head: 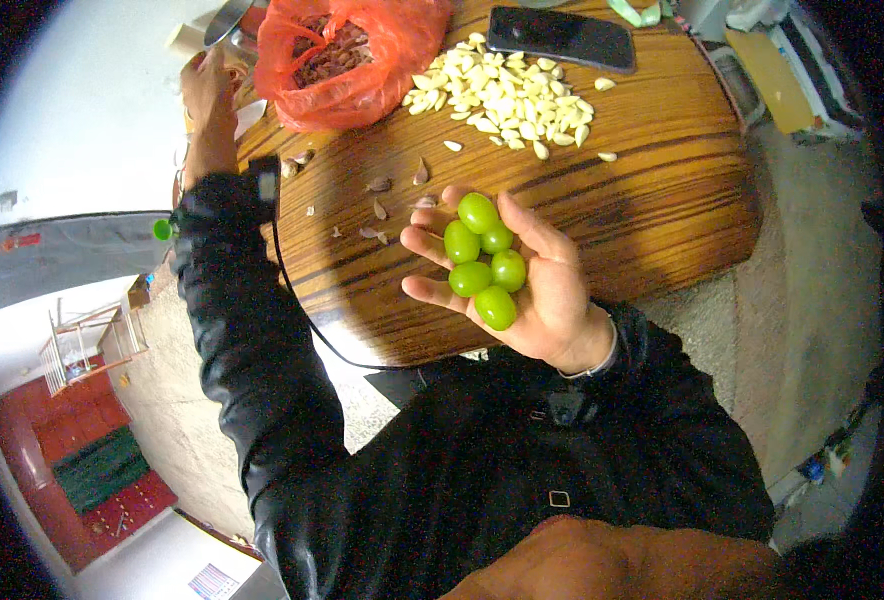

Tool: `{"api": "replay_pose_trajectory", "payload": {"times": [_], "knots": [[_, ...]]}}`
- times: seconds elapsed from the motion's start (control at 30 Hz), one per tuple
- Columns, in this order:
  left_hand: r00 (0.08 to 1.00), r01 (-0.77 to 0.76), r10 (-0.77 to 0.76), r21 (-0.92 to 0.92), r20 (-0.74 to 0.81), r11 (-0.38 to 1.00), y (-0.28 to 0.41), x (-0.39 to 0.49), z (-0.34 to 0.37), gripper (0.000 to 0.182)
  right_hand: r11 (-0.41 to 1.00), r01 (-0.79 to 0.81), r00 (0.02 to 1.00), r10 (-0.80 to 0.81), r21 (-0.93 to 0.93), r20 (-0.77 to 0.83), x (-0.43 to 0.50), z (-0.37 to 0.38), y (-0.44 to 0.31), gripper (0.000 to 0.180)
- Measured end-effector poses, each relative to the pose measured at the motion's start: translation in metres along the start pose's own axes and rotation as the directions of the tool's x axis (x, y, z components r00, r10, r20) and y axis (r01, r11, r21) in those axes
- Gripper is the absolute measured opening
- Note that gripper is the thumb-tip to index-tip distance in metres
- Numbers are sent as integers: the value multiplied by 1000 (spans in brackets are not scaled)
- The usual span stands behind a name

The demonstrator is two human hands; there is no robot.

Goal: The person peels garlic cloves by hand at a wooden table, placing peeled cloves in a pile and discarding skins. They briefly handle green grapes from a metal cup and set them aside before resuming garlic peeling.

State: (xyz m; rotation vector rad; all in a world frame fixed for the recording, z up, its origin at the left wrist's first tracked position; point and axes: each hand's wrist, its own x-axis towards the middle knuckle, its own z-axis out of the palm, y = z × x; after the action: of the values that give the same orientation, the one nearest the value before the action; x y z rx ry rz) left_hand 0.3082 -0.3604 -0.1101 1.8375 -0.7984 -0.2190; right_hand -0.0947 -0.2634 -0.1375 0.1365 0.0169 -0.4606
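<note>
My right hand [539,285] lies palm up above the wooden table [652,195], with several green grapes [470,279] resting in its palm and on its fingers. My left hand [213,94] reaches to the far left edge of the table, fingers bent, beside a red plastic bag [389,75]. Whether it holds anything cannot be made out. The bag's open top shows reddish-brown papery pieces [337,56]. Peeled garlic cloves [517,97] form a pile beyond my right hand. Bits of garlic skin [421,172] and some unpeeled garlic [290,167] lie on the near left part of the tabletop.
A dark smartphone [562,36] lies behind the peeled cloves. A shiny metal object [226,21] and a beige cylindrical object [187,39] are near my left hand. A black cable [299,311] runs over the table's left edge, by my left sleeve. A rack [86,341] stands farther left.
</note>
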Motion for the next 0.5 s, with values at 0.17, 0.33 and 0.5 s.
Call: {"api": "replay_pose_trajectory", "payload": {"times": [0.17, 0.33, 0.5], "knots": [[990, -125, 131, -101, 54, 987, 29, -104, -25, 46, 997, -70, 997, 69, -18, -28, -31, 29, 9, 46], [970, -195, 198, -35, 139, 980, 27, -192, -37, 45, 989, -135, 990, 132, -60, -50, -58, 56, 25, 47], [988, -70, 80, -79, 131, 994, 22, -237, -51, 46, 944, -330, 944, 330, -26, -10, -75, 77, 23, 37]]}}
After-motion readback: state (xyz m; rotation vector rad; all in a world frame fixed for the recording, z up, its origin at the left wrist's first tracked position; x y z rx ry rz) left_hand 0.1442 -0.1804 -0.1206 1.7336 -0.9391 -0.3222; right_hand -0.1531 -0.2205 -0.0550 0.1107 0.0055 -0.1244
